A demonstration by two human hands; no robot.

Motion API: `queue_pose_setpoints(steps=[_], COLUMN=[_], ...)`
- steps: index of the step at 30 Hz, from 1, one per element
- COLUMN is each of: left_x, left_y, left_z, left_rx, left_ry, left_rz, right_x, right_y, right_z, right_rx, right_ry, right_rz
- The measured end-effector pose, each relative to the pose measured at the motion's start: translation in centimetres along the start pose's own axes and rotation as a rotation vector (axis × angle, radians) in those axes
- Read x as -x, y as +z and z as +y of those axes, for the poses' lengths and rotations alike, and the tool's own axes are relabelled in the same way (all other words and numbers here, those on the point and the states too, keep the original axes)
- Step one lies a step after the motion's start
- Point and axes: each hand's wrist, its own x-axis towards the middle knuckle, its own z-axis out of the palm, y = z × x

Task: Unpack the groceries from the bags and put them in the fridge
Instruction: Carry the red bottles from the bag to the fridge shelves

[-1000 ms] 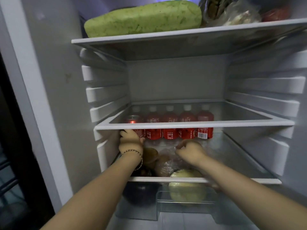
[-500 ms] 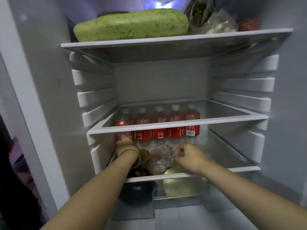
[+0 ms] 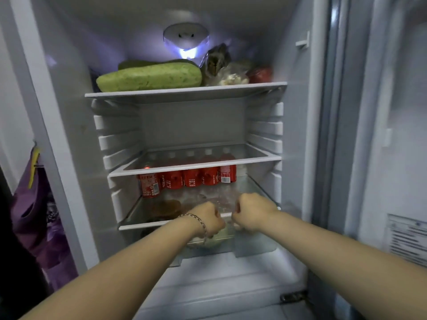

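Note:
The fridge stands open in front of me. On its lower glass shelf (image 3: 138, 226) a red can (image 3: 150, 185) stands at the left of a row of red-labelled bottles (image 3: 198, 179). In front of them lie brown fruits in clear plastic (image 3: 168, 207). My left hand (image 3: 209, 218), with a bracelet on the wrist, and my right hand (image 3: 251, 211) hover side by side at the shelf's front edge. Both have curled fingers, and I see nothing in either. The can stands free of my left hand.
The middle shelf (image 3: 196, 166) is bare glass. A long green gourd (image 3: 150, 79), bagged food (image 3: 226, 70) and something red (image 3: 261, 75) fill the top shelf. A pale cabbage (image 3: 215, 239) shows in the drawer below. A purple bag (image 3: 34, 215) hangs at left; the fridge door (image 3: 392, 135) is at right.
My left hand has let go of the red can and pulled back to the shelf's front. My right hand has drawn back beside it. My view has moved away from the fridge.

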Motion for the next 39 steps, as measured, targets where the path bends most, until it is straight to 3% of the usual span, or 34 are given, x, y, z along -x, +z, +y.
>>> queue_pose_setpoints(steps=[5,9,15,20,29,39], left_x=[3.9,7.1,13.7,23.1,47.1,82.5], left_y=[2.3,4.0,10.1,17.8,33.3,48.2], left_z=[4.6,8.1,14.8,22.2,36.7,48.1], left_rx=[-0.086,-0.138,-0.135,-0.139,-0.317,-0.288], left_ry=[0.139,0.273,0.627,0.940,1.351,1.688], left_rz=[0.013,-0.024,-0.060,-0.190,-0.571,-0.823], right_x=[7.0,13.6,27.4,43.1,76.4,115.1], right_y=[-2.7,-4.2,-4.9,-5.6,-6.5,-8.2], right_z=[2.1,3.6,8.2,11.9,14.0,10.1], right_rx=[-0.062,-0.092,-0.266,-0.237,-0.156,-0.229], right_ry=[0.087,0.194,0.571,0.912,1.516,2.007], right_rz=[-0.036,0.034,0.161,0.213,0.168,0.328])
